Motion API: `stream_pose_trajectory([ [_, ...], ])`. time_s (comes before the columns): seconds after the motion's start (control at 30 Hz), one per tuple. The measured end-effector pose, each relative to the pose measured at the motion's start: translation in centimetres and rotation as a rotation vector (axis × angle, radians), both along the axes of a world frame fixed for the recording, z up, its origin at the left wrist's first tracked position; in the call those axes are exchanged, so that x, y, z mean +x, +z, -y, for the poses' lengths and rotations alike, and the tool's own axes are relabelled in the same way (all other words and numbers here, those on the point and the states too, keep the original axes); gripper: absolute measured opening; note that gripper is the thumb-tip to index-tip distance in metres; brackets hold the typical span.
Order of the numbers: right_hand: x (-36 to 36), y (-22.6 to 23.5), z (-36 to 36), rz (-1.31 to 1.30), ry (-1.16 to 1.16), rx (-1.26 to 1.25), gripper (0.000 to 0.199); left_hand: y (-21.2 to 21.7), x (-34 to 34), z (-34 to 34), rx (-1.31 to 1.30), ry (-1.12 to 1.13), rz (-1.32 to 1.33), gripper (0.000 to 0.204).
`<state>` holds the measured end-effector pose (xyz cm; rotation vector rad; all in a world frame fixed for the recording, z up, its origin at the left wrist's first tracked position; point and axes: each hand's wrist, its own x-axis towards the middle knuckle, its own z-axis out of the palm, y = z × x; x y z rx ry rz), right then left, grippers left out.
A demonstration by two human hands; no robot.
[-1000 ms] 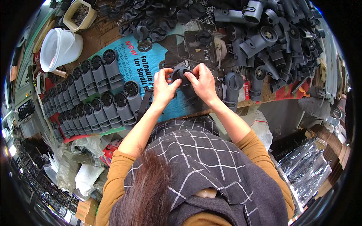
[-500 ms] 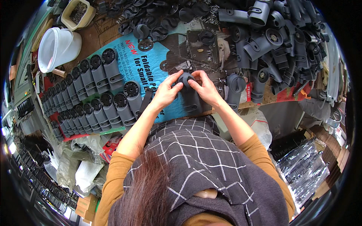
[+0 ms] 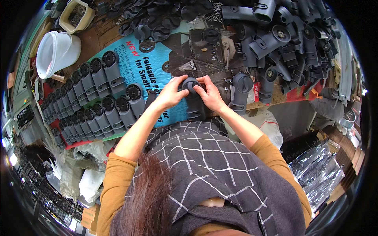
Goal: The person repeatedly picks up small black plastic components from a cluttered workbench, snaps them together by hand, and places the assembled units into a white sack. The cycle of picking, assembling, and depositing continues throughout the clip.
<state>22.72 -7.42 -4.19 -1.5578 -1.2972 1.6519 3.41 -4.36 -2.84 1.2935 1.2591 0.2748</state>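
At the front of the bench, a dark grey plastic tube fitting (image 3: 195, 107) lies with its lower end toward me. A round knob cap (image 3: 191, 84) with a raised curved grip sits at its far end. My left hand (image 3: 172, 95) grips the cap's left side, thumb on top and fingers curled around the far rim. On the opposite side my right hand (image 3: 212, 95) presses its thumb on the cap, with its fingers bent round the edge. Just right of my hands lies a similar fitting (image 3: 241, 94) with its cap on. What is under the held cap is hidden.
Two rows of grey fittings (image 3: 101, 80) stand at left on a blue printed sheet (image 3: 147, 65). Loose knob caps (image 3: 160, 33) heap at the back, near coil springs (image 3: 217, 11). A large pile of tubes (image 3: 271, 44) fills the right. A white bucket (image 3: 59, 55) stands far left.
The view has shifted slightly. My fingers have resettled on the cap, and its raised grip now shows more clearly between my thumbs. Both hands keep hold of the fitting.
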Motion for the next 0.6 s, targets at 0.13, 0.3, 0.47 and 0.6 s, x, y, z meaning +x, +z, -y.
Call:
stream_pose_trajectory([
  [0.13,0.2,0.4,-0.4,0.017,0.017,-0.087,0.035,0.2,-0.2,-1.2,0.080,-0.171,-0.040,0.056],
  [0.3,-0.1,0.3,-1.0,0.197,0.092,-0.091,0.034,0.1,0.2,-1.9,0.092,-0.263,-0.104,0.054],
  [0.47,-0.7,0.6,-1.7,0.170,-0.014,-0.202,0.038,0.2,0.8,-2.1,0.110,-0.269,-0.135,0.058],
  [0.6,-1.2,3.4,-1.2,0.353,-0.065,0.022,0.066,2.1,1.3,-1.6,0.188,0.052,-0.234,0.060],
])
